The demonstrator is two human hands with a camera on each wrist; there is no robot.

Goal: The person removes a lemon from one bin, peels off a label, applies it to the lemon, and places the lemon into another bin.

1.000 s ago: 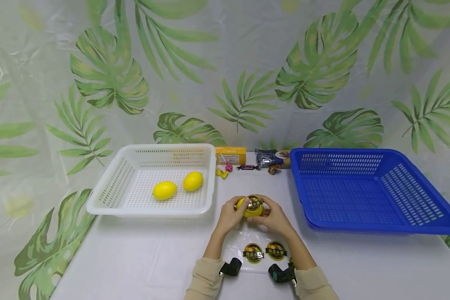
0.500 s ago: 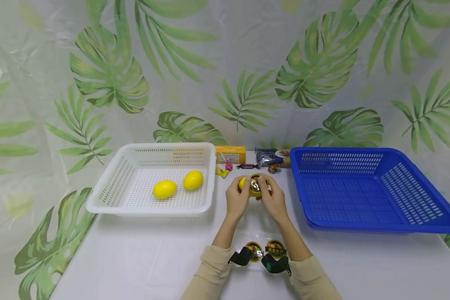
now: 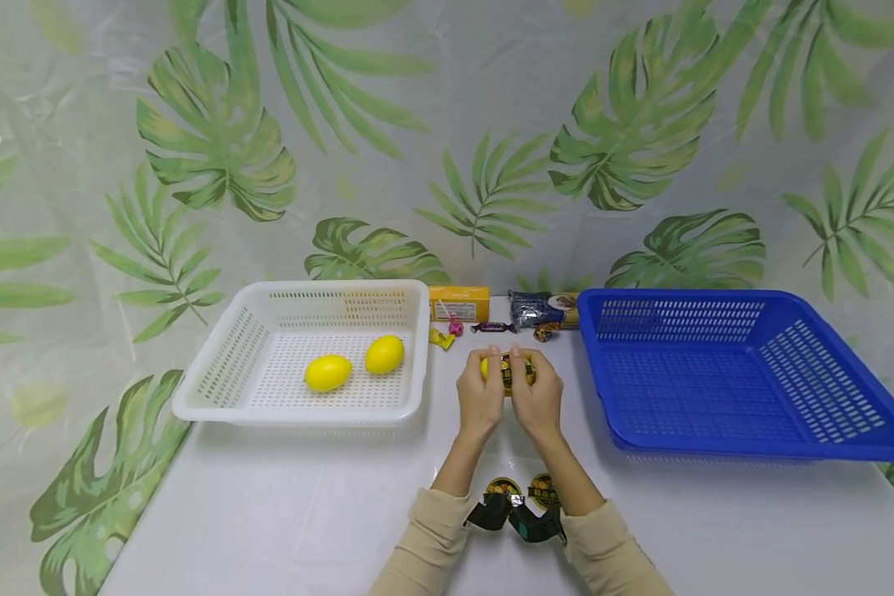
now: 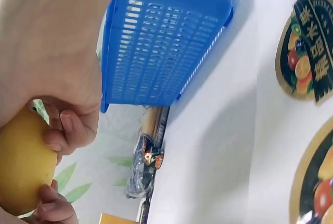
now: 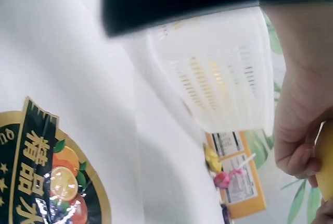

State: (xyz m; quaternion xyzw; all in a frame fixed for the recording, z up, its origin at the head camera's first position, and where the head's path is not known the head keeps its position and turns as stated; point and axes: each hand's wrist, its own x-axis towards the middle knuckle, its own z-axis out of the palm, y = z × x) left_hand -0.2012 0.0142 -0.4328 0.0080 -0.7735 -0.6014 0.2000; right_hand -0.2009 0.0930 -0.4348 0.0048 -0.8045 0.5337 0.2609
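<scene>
Both hands hold a lemon [image 4: 25,161] between them, raised over the middle of the table in the head view. My left hand [image 3: 481,399] grips its left side and my right hand [image 3: 539,399] its right side. Both thumbs press on a round dark and gold fruit sticker [image 3: 507,372] on the lemon's near face. In the left wrist view, curled fingertips touch the lemon from two sides. Below the hands lies a clear sheet with a left sticker [image 3: 503,487] and a right sticker [image 3: 543,490], partly covered by the wrist cameras.
A white basket [image 3: 298,415] holding two lemons [image 3: 328,373] stands on the left. On the right is a blue basket [image 3: 752,451]. Along the back lie an orange box [image 3: 459,304], a pink lollipop [image 3: 456,329], wrapped sweets [image 3: 494,328] and a dark packet [image 3: 534,310].
Both hands have moved away from the body with the lemon, away from the sticker sheet. The right thumb has come onto the sticker beside the left thumb, and the hands have drawn closer together.
</scene>
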